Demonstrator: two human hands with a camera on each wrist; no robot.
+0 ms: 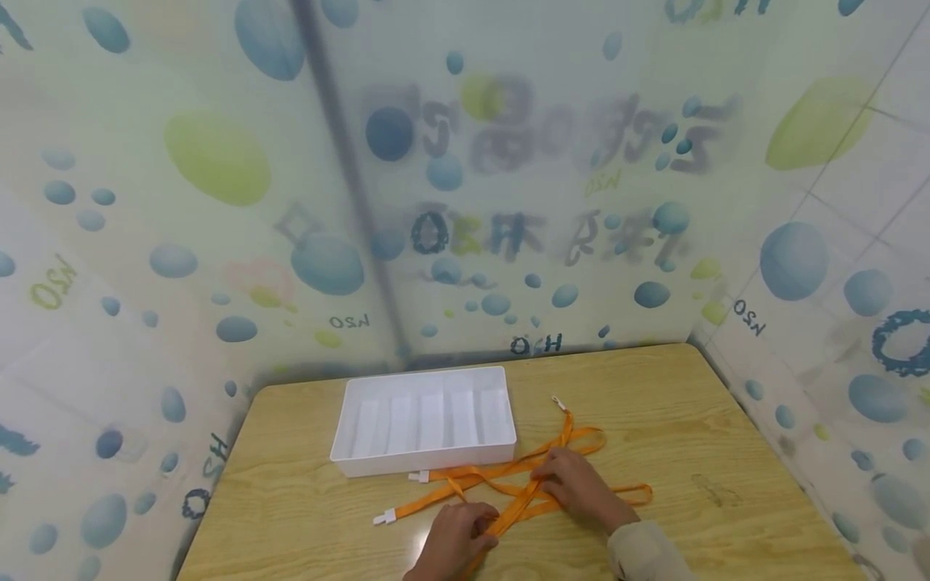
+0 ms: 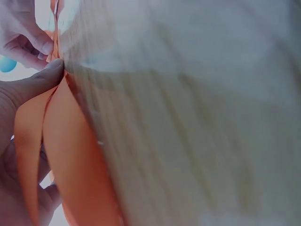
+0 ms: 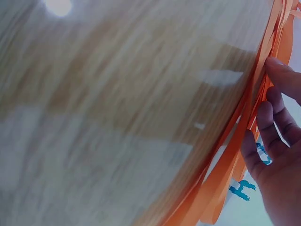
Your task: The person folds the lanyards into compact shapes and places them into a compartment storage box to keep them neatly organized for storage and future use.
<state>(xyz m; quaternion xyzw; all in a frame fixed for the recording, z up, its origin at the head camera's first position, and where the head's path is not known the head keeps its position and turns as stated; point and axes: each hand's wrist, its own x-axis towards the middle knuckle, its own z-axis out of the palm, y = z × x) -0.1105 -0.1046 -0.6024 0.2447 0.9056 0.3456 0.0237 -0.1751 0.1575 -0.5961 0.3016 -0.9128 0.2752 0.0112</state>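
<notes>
Several orange lanyards (image 1: 517, 508) lie tangled on the table. In the head view, my left hand (image 1: 454, 539) pinches a bundle of their straps near the table's front. Its thumb presses on the orange straps (image 2: 75, 141) in the left wrist view. Farther up the same bundle, my right hand (image 1: 579, 486) holds the straps between thumb and fingers; the right wrist view shows that hand (image 3: 277, 136) from its palm side. White plastic clips (image 1: 385, 516) end two straps at the left. A metal hook (image 1: 558, 402) lies at the far end.
Behind the lanyards stands a white tray (image 1: 429, 461) with long compartments, its front right corner close to the straps. The wood-grain table (image 1: 726, 436) meets a patterned curtain (image 1: 465, 315) at the back. Loops of strap (image 1: 635, 488) spread to the right.
</notes>
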